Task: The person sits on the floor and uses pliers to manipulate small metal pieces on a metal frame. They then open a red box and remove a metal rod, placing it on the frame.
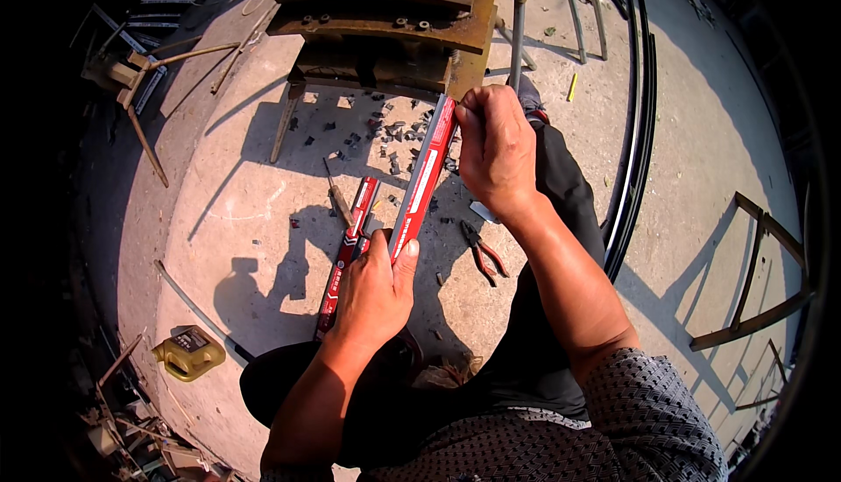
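Observation:
A long grey metal profile with a red-and-white printed face slants away from me, its far end against the rusty steel press. My left hand is closed round its near part, thumb along the top. At the far end my right hand is closed, thumb and forefinger pinching the profile's right edge; the fingertips are partly hidden. A second red-printed profile lies beside my left hand, lower down. Near its top is a thin-shafted tool with a tan handle. Pliers with red-brown handles lie below my right forearm.
Dark small offcuts litter the concrete under the press. A yellow-gold jug stands at lower left. Long dark bars lie along the right, near a metal frame. A metal-legged stand is beside the press.

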A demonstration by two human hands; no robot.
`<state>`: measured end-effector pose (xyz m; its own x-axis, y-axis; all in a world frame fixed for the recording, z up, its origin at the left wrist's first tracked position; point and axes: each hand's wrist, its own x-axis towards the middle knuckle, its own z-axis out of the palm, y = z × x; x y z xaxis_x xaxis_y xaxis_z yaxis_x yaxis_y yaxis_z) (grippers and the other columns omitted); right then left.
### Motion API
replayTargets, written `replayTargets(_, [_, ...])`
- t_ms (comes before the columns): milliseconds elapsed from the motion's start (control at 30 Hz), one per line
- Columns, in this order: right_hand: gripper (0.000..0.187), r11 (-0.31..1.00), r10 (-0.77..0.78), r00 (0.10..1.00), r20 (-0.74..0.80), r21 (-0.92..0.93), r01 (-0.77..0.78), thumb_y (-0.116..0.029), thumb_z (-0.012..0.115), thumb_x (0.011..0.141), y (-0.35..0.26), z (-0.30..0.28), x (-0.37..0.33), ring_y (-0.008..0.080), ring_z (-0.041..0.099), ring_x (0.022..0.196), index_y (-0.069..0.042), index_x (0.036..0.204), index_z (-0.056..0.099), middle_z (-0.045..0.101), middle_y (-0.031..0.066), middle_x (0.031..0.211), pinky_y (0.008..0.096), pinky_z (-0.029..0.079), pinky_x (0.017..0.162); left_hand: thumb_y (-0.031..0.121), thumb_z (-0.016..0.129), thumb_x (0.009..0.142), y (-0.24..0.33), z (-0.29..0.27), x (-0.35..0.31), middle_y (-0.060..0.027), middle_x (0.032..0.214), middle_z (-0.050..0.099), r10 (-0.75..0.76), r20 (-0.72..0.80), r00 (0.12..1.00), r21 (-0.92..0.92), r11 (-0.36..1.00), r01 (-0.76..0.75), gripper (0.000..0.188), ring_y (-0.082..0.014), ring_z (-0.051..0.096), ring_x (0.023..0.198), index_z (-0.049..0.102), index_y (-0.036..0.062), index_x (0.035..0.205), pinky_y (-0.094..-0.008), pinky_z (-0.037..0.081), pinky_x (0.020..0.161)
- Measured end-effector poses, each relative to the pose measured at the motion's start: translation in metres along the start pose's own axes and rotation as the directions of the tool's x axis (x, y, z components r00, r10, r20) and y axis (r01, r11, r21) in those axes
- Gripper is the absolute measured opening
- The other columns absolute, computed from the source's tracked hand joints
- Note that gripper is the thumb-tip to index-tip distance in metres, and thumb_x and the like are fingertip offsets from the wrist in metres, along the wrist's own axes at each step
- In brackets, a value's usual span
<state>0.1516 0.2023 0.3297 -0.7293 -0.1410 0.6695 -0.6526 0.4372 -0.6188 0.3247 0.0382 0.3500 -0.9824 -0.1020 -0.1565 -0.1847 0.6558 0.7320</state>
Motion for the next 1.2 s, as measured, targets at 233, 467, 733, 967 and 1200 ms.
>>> replayTargets(233, [0.017,1.000,0.002,0.999,0.042,-0.004,-0.002,0.005,0.069,0.094,-0.005,0.005,-0.005,0.0439,0.064,0.082,-0.001,0.104,0.057,0.061,0.0189,0.093,0.0491,0.052,0.068,0.040,0.054,0.113,-0.001,-0.004,0.000,-0.0314,0.097,0.072,-0.083,0.048,0.995,-0.021,0.996,0.084,0.048,-0.0531,0.071,0.093,0.058,-0.0051,0.128,-0.0531,0.056,0.080])
replayTargets(467, [0.015,0.999,0.005,0.995,0.103,0.048,-0.010,0.007,0.067,0.095,-0.011,0.007,-0.008,0.0418,0.064,0.082,0.000,0.103,0.056,0.060,0.0188,0.093,0.0458,0.052,0.071,0.039,0.056,0.113,-0.017,0.001,0.001,-0.0138,0.083,0.070,-0.102,0.060,0.993,-0.082,0.991,0.106,0.048,-0.0246,0.070,0.074,0.057,-0.0045,0.134,-0.0393,0.056,0.070])
replayTargets(733, [0.017,0.986,-0.076,0.982,0.175,0.161,0.048,0.006,0.068,0.094,-0.018,0.008,-0.013,0.0428,0.064,0.080,-0.001,0.105,0.057,0.061,0.0188,0.094,0.0496,0.052,0.069,0.041,0.057,0.113,-0.026,0.001,0.004,-0.0081,0.081,0.067,-0.108,0.055,0.993,-0.143,0.983,0.115,0.045,-0.0154,0.065,0.070,0.059,-0.0029,0.122,-0.0339,0.055,0.067])
replayTargets(967, [0.016,0.963,-0.044,0.991,0.130,0.269,0.007,-0.001,0.073,0.097,-0.034,0.018,-0.024,0.0326,0.063,0.071,-0.002,0.105,0.058,0.060,0.0144,0.087,0.0418,0.051,0.064,0.044,0.056,0.113,-0.014,-0.005,0.015,-0.0063,0.082,0.066,-0.180,0.014,0.984,-0.395,0.903,0.171,0.046,-0.0136,0.064,0.070,0.060,-0.0014,0.118,-0.0320,0.055,0.066])
replayTargets(1200, [0.037,0.795,0.446,0.812,0.376,0.251,-0.553,-0.032,0.070,0.106,-0.043,0.026,-0.028,0.0164,0.065,0.073,0.002,0.113,0.057,0.069,0.0120,0.087,0.0344,0.054,0.066,0.041,0.055,0.114,-0.014,-0.004,0.018,-0.0078,0.083,0.067,-0.203,0.050,0.978,-0.366,0.907,0.207,0.043,-0.0144,0.067,0.071,0.060,-0.0012,0.122,-0.0331,0.056,0.066])
